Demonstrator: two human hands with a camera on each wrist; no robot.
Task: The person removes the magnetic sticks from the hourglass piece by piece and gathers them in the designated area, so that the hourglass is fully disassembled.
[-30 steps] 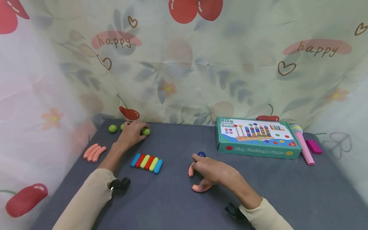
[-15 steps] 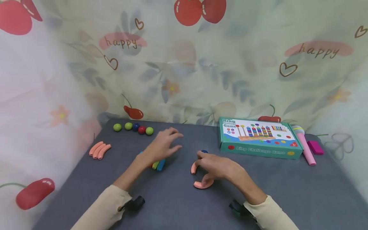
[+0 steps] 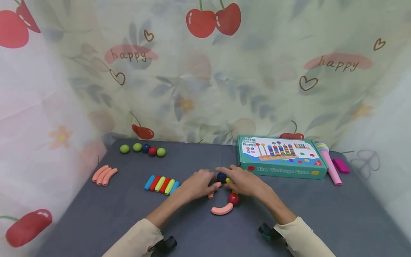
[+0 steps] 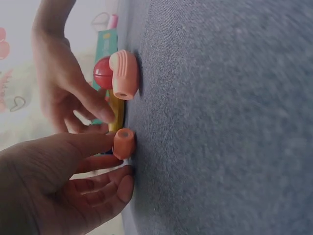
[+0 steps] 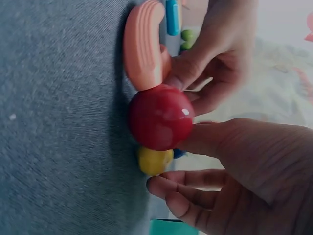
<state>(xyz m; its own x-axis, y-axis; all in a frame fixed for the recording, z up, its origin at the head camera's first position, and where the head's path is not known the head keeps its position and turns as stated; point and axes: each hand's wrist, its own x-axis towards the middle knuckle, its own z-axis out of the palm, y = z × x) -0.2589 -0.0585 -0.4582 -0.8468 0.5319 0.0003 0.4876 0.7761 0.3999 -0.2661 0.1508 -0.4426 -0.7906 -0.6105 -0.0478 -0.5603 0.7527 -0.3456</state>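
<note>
The left hand (image 3: pixel 196 185) has left the row of balls (image 3: pixel 142 149) at the back of the worktop and crossed to the middle, where it now meets the right hand (image 3: pixel 245 184) over the small pieces. Its thumb now touches the short curved pink piece (image 4: pixel 123 143). A red ball (image 3: pixel 233 198) and a yellow piece (image 5: pixel 154 161), hidden before, now show by the right hand's fingers (image 5: pixel 168 188).
</note>
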